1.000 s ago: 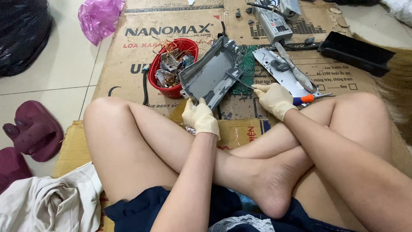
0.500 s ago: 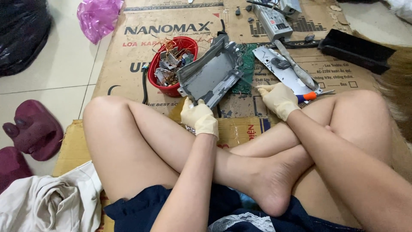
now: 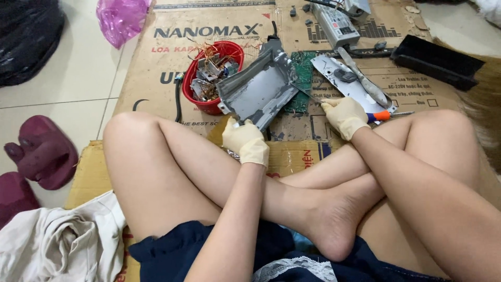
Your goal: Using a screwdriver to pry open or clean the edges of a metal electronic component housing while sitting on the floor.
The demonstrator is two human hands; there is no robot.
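A person sits cross-legged on flattened cardboard [image 3: 172,68], both hands in pale gloves; the left hand [image 3: 246,141] grips the lower corner of a grey metal chassis tray [image 3: 259,89], holding it tilted up off the floor; the right hand [image 3: 344,116] is closed around a screwdriver with an orange handle [image 3: 380,115], its shaft reaching toward the tray's right edge; behind the tray lies a green circuit board [image 3: 301,78]; just left of it, a red bowl [image 3: 201,102] holds wire and metal scraps; a flat metal plate [image 3: 348,82] lies beyond the right hand. The tray's edges look sharp, and the bare knees are close; a slipped tool tip could jab the left hand.
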